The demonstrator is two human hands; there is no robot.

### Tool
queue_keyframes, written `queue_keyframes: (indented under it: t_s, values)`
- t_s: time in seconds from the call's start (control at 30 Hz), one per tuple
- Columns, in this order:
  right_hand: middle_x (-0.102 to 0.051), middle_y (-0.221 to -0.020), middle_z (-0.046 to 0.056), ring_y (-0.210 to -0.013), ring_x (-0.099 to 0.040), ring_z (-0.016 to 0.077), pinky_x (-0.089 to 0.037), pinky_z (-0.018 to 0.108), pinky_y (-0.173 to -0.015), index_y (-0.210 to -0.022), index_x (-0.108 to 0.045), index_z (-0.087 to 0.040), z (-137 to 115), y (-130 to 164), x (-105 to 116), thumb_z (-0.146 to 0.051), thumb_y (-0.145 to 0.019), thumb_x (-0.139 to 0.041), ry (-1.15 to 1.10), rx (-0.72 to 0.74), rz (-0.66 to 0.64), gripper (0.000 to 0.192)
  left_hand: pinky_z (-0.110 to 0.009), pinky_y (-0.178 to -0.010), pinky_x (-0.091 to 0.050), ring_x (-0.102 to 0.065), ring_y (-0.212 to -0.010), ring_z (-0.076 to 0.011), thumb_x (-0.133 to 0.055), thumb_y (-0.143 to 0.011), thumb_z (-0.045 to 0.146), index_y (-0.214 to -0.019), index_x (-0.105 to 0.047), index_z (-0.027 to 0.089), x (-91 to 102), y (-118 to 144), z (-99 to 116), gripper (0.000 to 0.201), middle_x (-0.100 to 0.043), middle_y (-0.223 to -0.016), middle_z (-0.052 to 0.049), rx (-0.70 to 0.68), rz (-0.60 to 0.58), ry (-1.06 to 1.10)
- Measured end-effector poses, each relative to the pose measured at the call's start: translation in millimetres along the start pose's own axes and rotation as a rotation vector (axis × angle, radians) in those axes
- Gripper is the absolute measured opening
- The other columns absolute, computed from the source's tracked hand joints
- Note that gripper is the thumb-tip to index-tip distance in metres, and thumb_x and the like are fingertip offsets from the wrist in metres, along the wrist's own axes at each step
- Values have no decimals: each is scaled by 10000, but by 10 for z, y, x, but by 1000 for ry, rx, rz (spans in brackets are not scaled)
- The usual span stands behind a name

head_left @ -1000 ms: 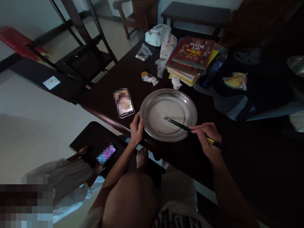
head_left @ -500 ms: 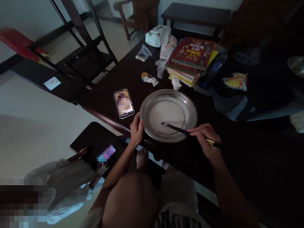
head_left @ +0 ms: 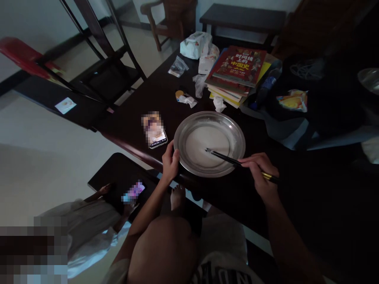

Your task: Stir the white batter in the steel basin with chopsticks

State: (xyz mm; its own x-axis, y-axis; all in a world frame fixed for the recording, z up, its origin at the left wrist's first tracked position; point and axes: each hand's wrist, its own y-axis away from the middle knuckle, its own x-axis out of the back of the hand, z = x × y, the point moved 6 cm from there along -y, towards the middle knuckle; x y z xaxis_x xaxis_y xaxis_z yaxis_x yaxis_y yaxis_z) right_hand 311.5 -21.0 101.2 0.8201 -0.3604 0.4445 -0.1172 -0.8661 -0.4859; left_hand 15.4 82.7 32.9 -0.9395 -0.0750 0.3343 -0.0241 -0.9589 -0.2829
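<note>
The metal pan is located at the near edge of the dark table, beside a phone. Its left rim is grasped by the left hand. Dark chopsticks are pinched in the right hand, their tips set in the pale contents of the pan.

Yellow Chinese title "中国史" on the red top book cover.

- Left hand grips rim of metal plate; phone just beyond it, on its outer side.
- Beyond plate: crumpled wrappers, book stack, bottle block far reach.
- Right hand w/ chopsticks: bare dark surface to its outer side & near edge, open room.
- Dark cloth pile beyond right hand.
</note>
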Motion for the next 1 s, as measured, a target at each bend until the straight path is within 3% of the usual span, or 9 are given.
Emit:
queue_keyframes:
  t_s: [0.17, 0.33, 0.5, 0.67, 0.8, 1.0]
  values:
    - [-814, -930, -3, -914, -675, 210, -532, 416, -850, -880, -743, -286, -20, 2, -54, -225, -988, -582, -15, 25, -87, 203, -432, -1009, -535, -679, -1159, -299, -445, -963, 689, -1319, -633, 169, 0, -1, -15, 658, -728, -1262, -126, -5, -2, -11]
    - [-801, -899, -4, -883, -665, 196, -525, 390, -808, -859, -732, -281, -15, -2, -5, -197, -1001, -548, -28, 10, -4, 248, -427, -1010, -535, -676, -1163, -294, -439, -955, 704, -1326, -634, 170, 7, -5, 0, 679, -727, -1268, -125, 12, -6, -21]
    - [-810, -936, -6, -931, -672, 203, -531, 401, -839, -900, -738, -282, -60, -3, -69, -177, -977, -593, -18, 64, -83, 195, -434, -1015, -532, -673, -1163, -301, -449, -960, 685, -1325, -633, 170, 6, -2, 9, 657, -726, -1259, -124, 8, -7, -14]
    - [-804, -893, -5, -873, -657, 198, -517, 404, -800, -860, -732, -280, -53, -2, -24, -174, -998, -544, -10, 46, -20, 256, -433, -1007, -535, -674, -1160, -301, -446, -957, 697, -1319, -631, 164, 5, -1, -3, 669, -722, -1265, -130, 7, -4, -18]
    - [-815, -911, -12, -880, -668, 204, -514, 418, -814, -874, -739, -283, -74, -4, -64, -192, -987, -572, 9, 68, -89, 221, -428, -1012, -535, -676, -1161, -296, -435, -956, 709, -1322, -629, 163, 6, -1, 10, 686, -725, -1260, -129, 19, -9, -30]
    - [-799, -859, -4, -855, -656, 205, -510, 410, -784, -837, -740, -284, -14, 5, 2, -217, -1009, -529, -24, -6, 2, 281, -436, -1009, -537, -672, -1164, -305, -440, -961, 697, -1330, -630, 163, 3, -2, 37, 676, -720, -1270, -134, 8, -11, -14]
